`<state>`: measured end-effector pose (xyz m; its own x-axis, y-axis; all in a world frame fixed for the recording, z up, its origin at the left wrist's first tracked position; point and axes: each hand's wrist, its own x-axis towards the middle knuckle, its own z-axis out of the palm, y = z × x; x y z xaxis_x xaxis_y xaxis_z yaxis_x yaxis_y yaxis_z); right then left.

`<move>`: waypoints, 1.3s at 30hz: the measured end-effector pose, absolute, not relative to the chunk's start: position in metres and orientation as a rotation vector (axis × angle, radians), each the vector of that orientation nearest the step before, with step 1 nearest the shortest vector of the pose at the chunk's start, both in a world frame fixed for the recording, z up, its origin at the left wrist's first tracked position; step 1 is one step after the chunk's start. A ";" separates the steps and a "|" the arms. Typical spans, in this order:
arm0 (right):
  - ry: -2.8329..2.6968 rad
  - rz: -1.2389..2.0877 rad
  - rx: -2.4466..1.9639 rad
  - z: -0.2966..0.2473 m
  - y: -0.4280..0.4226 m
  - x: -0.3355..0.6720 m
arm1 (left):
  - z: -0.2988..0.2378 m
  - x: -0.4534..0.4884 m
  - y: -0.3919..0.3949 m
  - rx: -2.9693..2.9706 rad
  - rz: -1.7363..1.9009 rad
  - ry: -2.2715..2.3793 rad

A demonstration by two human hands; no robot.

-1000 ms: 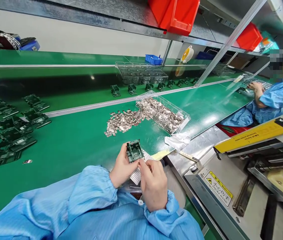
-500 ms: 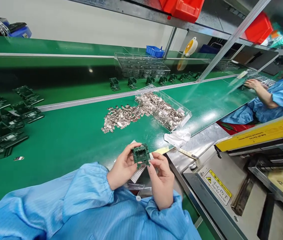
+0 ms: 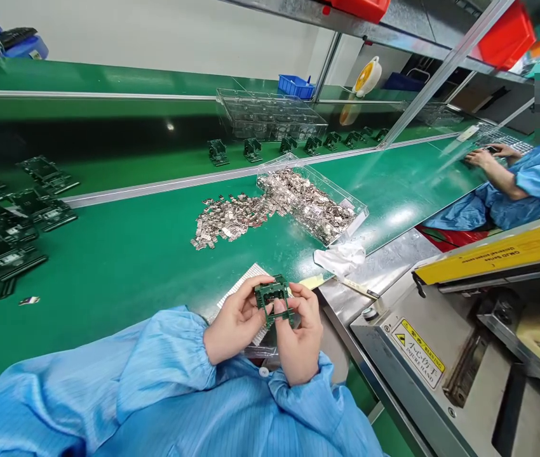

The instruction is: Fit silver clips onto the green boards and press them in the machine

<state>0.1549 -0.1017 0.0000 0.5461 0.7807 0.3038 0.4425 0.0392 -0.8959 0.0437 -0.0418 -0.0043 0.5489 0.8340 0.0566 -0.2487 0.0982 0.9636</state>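
Observation:
Just in front of my body I hold a green circuit board panel [image 3: 274, 292] with a cut-out middle, tilted towards me. My left hand [image 3: 236, 317] grips its left edge, fingers behind and thumb at the lower left. My right hand [image 3: 300, 336] holds the right side, its thumb pressing on the lower part of the board. Whether a small piece lies under the thumbs cannot be made out. Below the hands lies a white ribbed sheet [image 3: 244, 284], partly covered. Farther off, small silvery metal parts [image 3: 227, 219] lie in a heap and spill from a clear plastic tray [image 3: 358, 222].
Stacked green boards [image 3: 3, 244] lie at the left. Several boards [image 3: 252, 150] stand in a row along the back. A white glove [image 3: 341, 259] lies near the table edge. A machine [image 3: 413, 343] with a yellow bar stands at the right; beyond it a co-worker [image 3: 527, 171] sits.
My right thumb has moved left and inwards onto the lower part of the board. The board has tilted slightly, and both hands stay on it. The view has shifted a little.

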 end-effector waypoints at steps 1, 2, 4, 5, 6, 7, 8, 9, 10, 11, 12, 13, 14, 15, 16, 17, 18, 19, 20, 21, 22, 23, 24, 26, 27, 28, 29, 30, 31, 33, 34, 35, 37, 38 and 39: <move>-1.062 0.348 -1.597 0.000 -0.102 0.154 | -0.004 0.044 -0.042 1.232 0.884 0.610; -1.057 0.339 -1.600 -0.001 -0.101 0.154 | -0.004 0.044 -0.041 1.243 0.892 0.619; -1.049 0.337 -1.606 -0.002 -0.101 0.153 | -0.005 0.044 -0.041 1.258 0.904 0.632; -1.043 0.353 -1.604 -0.002 -0.101 0.152 | -0.006 0.044 -0.041 1.265 0.908 0.641; -1.028 0.383 -1.596 -0.003 -0.102 0.152 | -0.006 0.044 -0.041 1.272 0.910 0.650; -1.004 0.432 -1.584 -0.003 -0.102 0.153 | -0.007 0.044 -0.041 1.277 0.911 0.655; -0.970 0.490 -1.568 -0.004 -0.102 0.153 | -0.007 0.044 -0.041 1.278 0.907 0.658; -0.929 0.550 -1.550 -0.004 -0.103 0.154 | -0.006 0.044 -0.041 1.276 0.902 0.661; -0.888 0.604 -1.531 -0.004 -0.103 0.154 | -0.006 0.044 -0.041 1.273 0.894 0.664; -0.850 0.649 -1.513 -0.003 -0.103 0.155 | -0.005 0.044 -0.042 1.267 0.885 0.669; -0.818 0.680 -1.495 -0.003 -0.103 0.155 | -0.004 0.044 -0.042 1.260 0.877 0.678; -0.792 0.699 -1.475 -0.002 -0.103 0.155 | -0.002 0.044 -0.042 1.253 0.871 0.692; -0.768 0.713 -1.454 -0.001 -0.102 0.154 | -0.001 0.044 -0.042 1.248 0.869 0.707; -0.747 0.726 -1.435 0.001 -0.102 0.154 | 0.000 0.044 -0.042 1.247 0.872 0.722; -0.731 0.737 -1.421 0.002 -0.101 0.154 | 0.001 0.044 -0.041 1.250 0.877 0.734; -0.720 0.746 -1.410 0.003 -0.100 0.153 | 0.002 0.045 -0.041 1.254 0.885 0.745; -0.713 0.755 -1.401 0.005 -0.100 0.153 | 0.003 0.045 -0.041 1.262 0.891 0.751; -0.711 0.765 -1.394 0.006 -0.099 0.153 | 0.003 0.045 -0.041 1.270 0.894 0.755; -0.708 0.776 -1.388 0.006 -0.099 0.153 | 0.003 0.045 -0.041 1.277 0.894 0.758; -0.703 0.785 -1.380 0.006 -0.098 0.152 | 0.003 0.045 -0.042 1.282 0.890 0.762; -0.695 0.793 -1.370 0.006 -0.098 0.152 | 0.003 0.044 -0.042 1.287 0.888 0.767; -0.684 0.799 -1.358 0.006 -0.098 0.152 | 0.004 0.044 -0.043 1.292 0.887 0.771; -0.672 0.805 -1.347 0.005 -0.099 0.151 | 0.004 0.044 -0.043 1.295 0.887 0.774; -0.648 0.808 -1.323 0.003 -0.100 0.150 | 0.005 0.043 -0.044 1.296 0.889 0.776; -0.636 0.808 -1.311 0.002 -0.101 0.149 | 0.005 0.043 -0.045 1.295 0.888 0.777; -0.625 0.807 -1.300 0.001 -0.102 0.148 | 0.005 0.043 -0.045 1.292 0.882 0.779; -0.614 0.806 -1.290 -0.001 -0.103 0.147 | 0.006 0.042 -0.046 1.288 0.873 0.783; -0.602 0.803 -1.281 -0.001 -0.105 0.146 | 0.006 0.042 -0.047 1.284 0.863 0.787; -0.591 0.801 -1.275 -0.002 -0.106 0.145 | 0.006 0.042 -0.048 1.282 0.851 0.791; -0.570 0.803 -1.268 -0.002 -0.108 0.143 | 0.006 0.042 -0.049 1.290 0.834 0.788; -0.563 0.807 -1.266 -0.003 -0.109 0.143 | 0.005 0.041 -0.050 1.305 0.832 0.779; -0.557 0.812 -1.264 -0.003 -0.110 0.145 | 0.005 0.041 -0.050 1.329 0.832 0.766; -0.535 0.815 -1.262 -0.008 -0.115 0.152 | 0.004 0.040 -0.046 1.384 0.851 0.735; -0.512 0.810 -1.266 -0.012 -0.118 0.157 | 0.003 0.039 -0.043 1.402 0.880 0.731; -0.486 0.801 -1.284 -0.017 -0.121 0.163 | 0.002 0.040 -0.038 1.410 0.922 0.741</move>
